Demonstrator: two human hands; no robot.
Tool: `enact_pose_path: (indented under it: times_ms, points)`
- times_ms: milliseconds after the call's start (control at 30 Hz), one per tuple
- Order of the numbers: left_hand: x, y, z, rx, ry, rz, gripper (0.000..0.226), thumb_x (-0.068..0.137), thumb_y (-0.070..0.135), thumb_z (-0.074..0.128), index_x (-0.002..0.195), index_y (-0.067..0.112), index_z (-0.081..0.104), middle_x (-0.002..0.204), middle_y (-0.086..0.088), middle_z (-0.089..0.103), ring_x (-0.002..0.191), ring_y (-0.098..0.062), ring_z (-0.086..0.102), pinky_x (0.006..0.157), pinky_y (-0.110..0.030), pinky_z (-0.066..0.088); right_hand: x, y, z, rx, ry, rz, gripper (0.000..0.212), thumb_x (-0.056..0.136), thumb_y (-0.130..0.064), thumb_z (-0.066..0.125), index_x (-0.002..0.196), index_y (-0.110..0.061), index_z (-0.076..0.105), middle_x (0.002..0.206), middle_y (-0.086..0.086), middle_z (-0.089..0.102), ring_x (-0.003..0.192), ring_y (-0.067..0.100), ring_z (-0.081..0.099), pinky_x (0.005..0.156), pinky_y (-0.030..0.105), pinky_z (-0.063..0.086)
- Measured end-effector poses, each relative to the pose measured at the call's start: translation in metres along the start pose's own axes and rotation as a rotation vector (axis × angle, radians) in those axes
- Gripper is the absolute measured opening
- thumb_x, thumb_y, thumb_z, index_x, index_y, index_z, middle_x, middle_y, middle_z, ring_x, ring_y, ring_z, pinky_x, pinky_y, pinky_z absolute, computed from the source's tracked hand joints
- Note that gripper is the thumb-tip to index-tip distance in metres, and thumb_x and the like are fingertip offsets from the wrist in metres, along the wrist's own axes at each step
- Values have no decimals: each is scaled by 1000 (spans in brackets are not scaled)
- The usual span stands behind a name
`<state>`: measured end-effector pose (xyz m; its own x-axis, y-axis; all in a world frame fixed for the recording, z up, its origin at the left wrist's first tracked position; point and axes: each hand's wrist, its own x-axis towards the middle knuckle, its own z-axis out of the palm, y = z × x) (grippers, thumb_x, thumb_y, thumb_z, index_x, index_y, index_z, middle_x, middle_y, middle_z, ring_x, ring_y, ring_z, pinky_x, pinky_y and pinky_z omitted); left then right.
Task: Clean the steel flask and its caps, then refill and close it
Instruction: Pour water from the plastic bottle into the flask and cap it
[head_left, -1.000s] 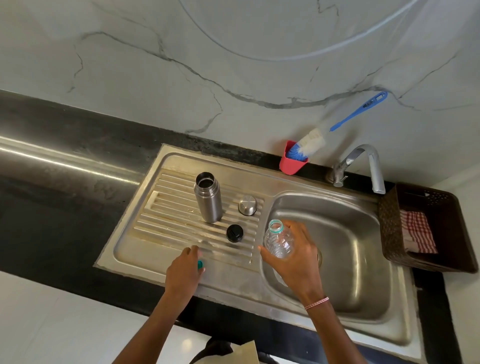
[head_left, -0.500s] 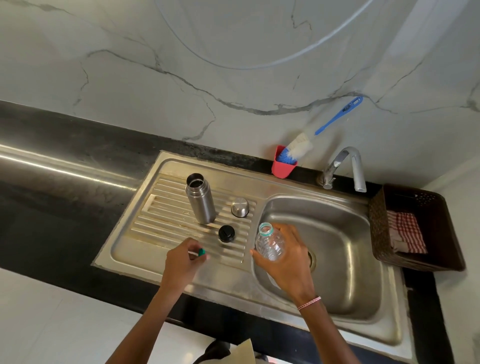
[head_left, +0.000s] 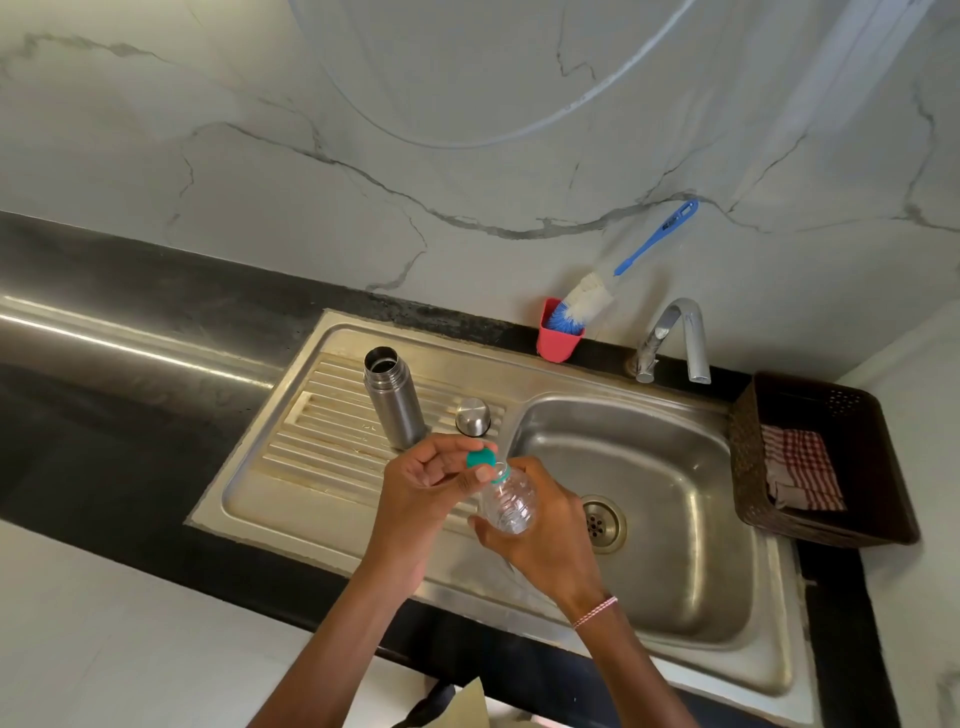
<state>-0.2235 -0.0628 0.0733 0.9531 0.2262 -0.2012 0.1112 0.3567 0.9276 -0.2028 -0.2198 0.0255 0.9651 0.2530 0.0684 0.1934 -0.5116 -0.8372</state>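
Sink drainboard (head_left: 322, 431), marble wall (head_left: 311, 208) behind. On it steel flask (head_left: 395, 400) upright, uncapped; steel cap (head_left: 472, 415) just beside. Nearer, left hand (head_left: 426, 483) pinches teal cap (head_left: 480, 458) at mouth of clear plastic bottle (head_left: 506, 506), gripped by right hand (head_left: 545, 530).

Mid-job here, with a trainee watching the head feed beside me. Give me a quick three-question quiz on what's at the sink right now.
1. Multiple choice: what does the left hand pinch? A) a teal cap B) a sponge C) a spoon
2. True or false: the steel flask stands capped on the drainboard.
3. Fill in: the right hand grips a clear plastic ____.

Key: 1 A. 2 False, its mouth is open. 3 bottle.
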Motion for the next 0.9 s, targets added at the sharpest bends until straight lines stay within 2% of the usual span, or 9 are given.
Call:
enact_pose_path:
  times_ms: [67,200,600,767,900]
  points:
    - [-6,-3,6,12,-17,12,34,74,0,82,106,1,72,106,-15,78,101,-23,75,84,-27,59,-2,0,-1,-1,-8,-11,62,66,-48,90,116,-34,57,100,-22,68,86,-3,66,73,12,52]
    - [-12,-6,11,9,5,36,33,78,-6,79,110,-1,73,111,-15,78,106,-26,74,86,-27,59,-3,-3,-3,5,-16,-18,61,66,-47,89,117,-33,58,101,-22,69,88,-6,65,74,4,47]
    - [-23,-7,19,17,77,44,39,72,6,82,111,4,76,107,-11,79,103,-22,75,83,-24,59,-7,-9,-10,-1,-33,-26,63,67,-45,90,120,-30,58,104,-23,66,87,-14,60,75,1,44]
    - [-23,-5,20,23,92,45,39,71,9,82,109,7,77,105,-8,80,102,-20,76,83,-23,59,-6,-9,-9,-40,-17,-21,62,68,-49,87,120,-32,58,104,-23,68,88,-4,64,76,5,48]
    - [-16,-1,20,48,81,56,33,72,9,80,106,9,79,104,-10,80,102,-20,76,84,-23,58,-1,-12,-12,-78,-8,-10,61,65,-48,87,116,-30,59,95,-20,68,80,3,66,71,17,55]
